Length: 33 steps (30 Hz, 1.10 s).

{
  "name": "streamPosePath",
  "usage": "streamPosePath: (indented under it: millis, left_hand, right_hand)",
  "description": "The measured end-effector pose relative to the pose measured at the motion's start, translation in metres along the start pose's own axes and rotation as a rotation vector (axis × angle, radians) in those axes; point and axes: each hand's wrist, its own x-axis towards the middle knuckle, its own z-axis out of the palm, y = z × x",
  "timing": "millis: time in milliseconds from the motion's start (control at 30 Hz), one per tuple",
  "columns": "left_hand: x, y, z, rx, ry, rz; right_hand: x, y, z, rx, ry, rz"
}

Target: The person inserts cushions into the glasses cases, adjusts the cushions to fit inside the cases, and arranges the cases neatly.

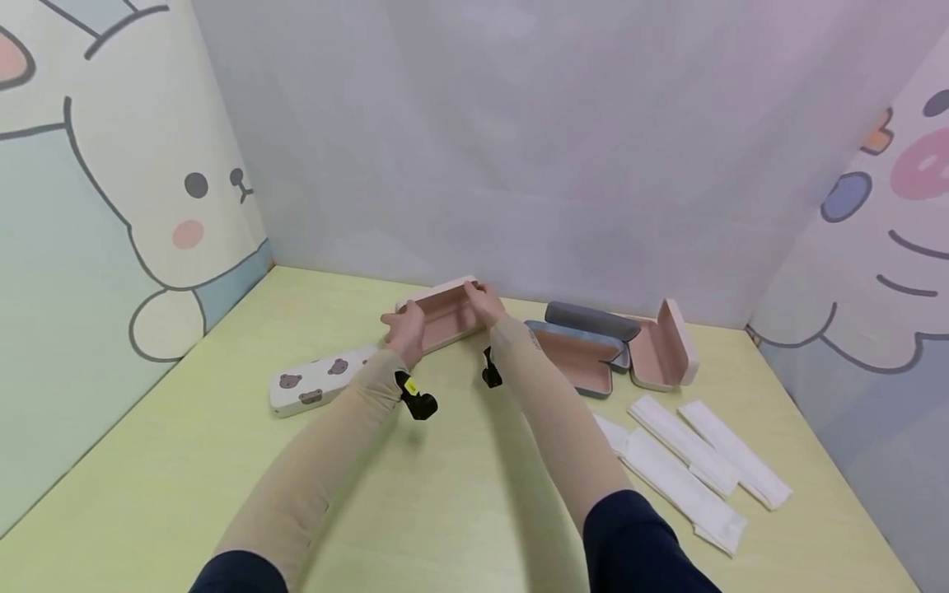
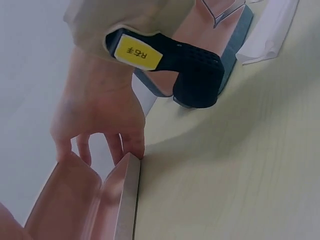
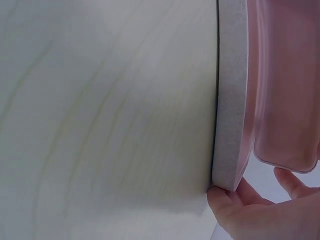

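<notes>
Two hands in it: left hand (image 1: pixel 405 333) and right hand (image 1: pixel 485 305), fingers curled, each gripping an end of the gaping pink-lined case (image 1: pixel 448 319) at the table's (image 1: pixel 445 494) back; bear-print case (image 1: pixel 322 383) closed, blue case (image 1: pixel 571 354) unclosed, white strips (image 1: pixel 682 490) loose, plenty left, I'd say

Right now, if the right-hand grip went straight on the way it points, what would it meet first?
The open case, whose right end the right-hand grip holds; past that, perhaps the backdrop, though depth is unclear.
</notes>
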Motion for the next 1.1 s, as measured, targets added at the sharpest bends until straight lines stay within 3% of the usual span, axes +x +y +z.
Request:
streamPosePath:
  millis: [233,400,667,767,967,1100]
  left_hand:
    - [0.005,-0.002,-0.006,-0.051,-0.054,-0.029]
    - [0.01,-0.001,-0.015,0.002,-0.106,0.002]
    - [0.003,-0.002,-0.027,0.009,-0.212,-0.042]
    - [-0.003,-0.002,-0.027,0.015,-0.241,-0.028]
    - [-0.015,-0.004,-0.018,0.145,-0.152,0.017]
    - [-0.022,-0.008,-0.011,0.176,-0.109,0.014]
  right_hand:
    - [-0.017,0.005,-0.005,0.061,0.031,0.021]
    - [-0.03,0.007,-0.004,0.145,0.052,0.052]
    - [-0.042,0.008,0.004,0.103,0.07,0.101]
    - [-0.05,0.006,0.002,0.084,0.079,0.108]
    - [-0.068,0.002,-0.003,0.08,0.052,0.104]
    - [-0.077,0.005,-0.008,0.073,0.035,0.105]
